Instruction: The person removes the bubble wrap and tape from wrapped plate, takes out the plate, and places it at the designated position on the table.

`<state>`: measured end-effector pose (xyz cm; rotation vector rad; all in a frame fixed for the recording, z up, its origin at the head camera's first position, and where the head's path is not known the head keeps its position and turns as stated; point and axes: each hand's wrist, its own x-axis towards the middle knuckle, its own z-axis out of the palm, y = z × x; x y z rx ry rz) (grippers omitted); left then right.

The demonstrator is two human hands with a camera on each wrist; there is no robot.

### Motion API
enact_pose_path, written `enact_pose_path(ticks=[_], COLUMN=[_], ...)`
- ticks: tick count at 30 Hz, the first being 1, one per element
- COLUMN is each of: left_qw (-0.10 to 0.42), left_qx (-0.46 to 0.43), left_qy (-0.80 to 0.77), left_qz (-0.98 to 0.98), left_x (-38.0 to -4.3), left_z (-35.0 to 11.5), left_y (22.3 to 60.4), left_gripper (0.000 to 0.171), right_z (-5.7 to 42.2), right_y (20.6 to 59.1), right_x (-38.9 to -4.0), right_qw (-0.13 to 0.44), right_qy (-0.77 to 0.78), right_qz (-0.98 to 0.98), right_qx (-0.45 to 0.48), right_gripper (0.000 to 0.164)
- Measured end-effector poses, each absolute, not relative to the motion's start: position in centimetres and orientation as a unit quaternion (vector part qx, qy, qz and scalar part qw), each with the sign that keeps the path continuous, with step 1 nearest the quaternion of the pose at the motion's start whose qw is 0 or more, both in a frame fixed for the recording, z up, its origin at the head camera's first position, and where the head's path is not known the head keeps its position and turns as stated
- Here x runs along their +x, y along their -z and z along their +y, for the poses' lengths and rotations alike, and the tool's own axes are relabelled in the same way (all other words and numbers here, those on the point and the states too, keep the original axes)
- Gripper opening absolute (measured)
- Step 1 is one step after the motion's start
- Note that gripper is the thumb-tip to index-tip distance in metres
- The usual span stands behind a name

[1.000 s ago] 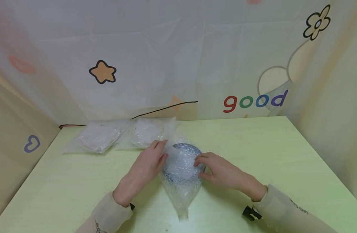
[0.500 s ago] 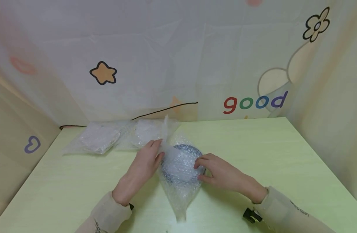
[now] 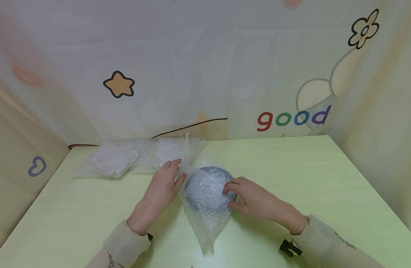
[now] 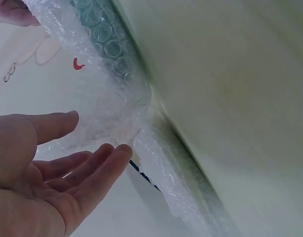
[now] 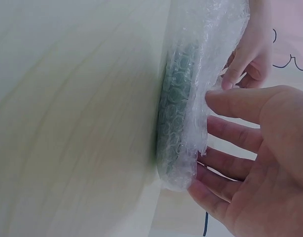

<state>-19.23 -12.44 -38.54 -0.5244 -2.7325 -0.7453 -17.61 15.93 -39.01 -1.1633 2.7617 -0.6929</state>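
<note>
A round dark object wrapped in bubble wrap (image 3: 208, 191) lies mid-table, its wrap tapering to a tail at the near side. Through the wrap, its dark rim shows. My left hand (image 3: 165, 182) is at the bundle's left side, thumb and fingers apart; in the left wrist view its fingertips are close to a loose flap of wrap. On the bundle's right edge rests my right hand (image 3: 249, 197); the right wrist view has its spread thumb and fingertips touching the bubble wrap (image 5: 178, 113). What exactly is inside cannot be made out.
Two more bubble-wrapped packages, the left one (image 3: 114, 158) and the right one (image 3: 168, 150), lie along the back left of the pale green table (image 3: 292, 171). A printed curtain (image 3: 198, 67) hangs behind and on both sides.
My left hand has drawn slightly left, and the loose flap of wrap now stands up farther left. The right hand has stayed nearly still on the bundle.
</note>
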Motion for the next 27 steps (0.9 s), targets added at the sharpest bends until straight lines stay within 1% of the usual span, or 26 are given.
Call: enact_pose_path(ticks=[6,11,14,21,27], left_qw=[0.139,0.171,0.185,0.227,0.26], left_qx=[-0.167,-0.159,-0.159,-0.18,-0.195], left_qy=[0.232,0.209,0.199,0.166,0.151], left_qz=[-0.948,-0.95,-0.949,-0.943,-0.934], left_x=[-18.6,-17.9,-17.4,-16.3,-15.6], left_z=[-12.2,-11.6,-11.3,-10.6,-9.9], left_y=[37.9,37.1,36.6,36.2,35.9], left_gripper=[0.063,0.072,0.073,0.064,0.071], right_z=[15.9,15.9,15.9,16.0,16.0], right_y=[38.9,39.0,39.0,39.0,39.0], right_x=[-17.6,-17.5,-17.5,-17.5,-17.6], right_qw=[0.037,0.035,0.032,0.032,0.028], right_qy=[0.228,0.229,0.23,0.232,0.232], right_qz=[0.896,0.896,0.895,0.894,0.893], right_qx=[-0.378,-0.38,-0.382,-0.382,-0.385], right_gripper=[0.021,0.02,0.02,0.021,0.02])
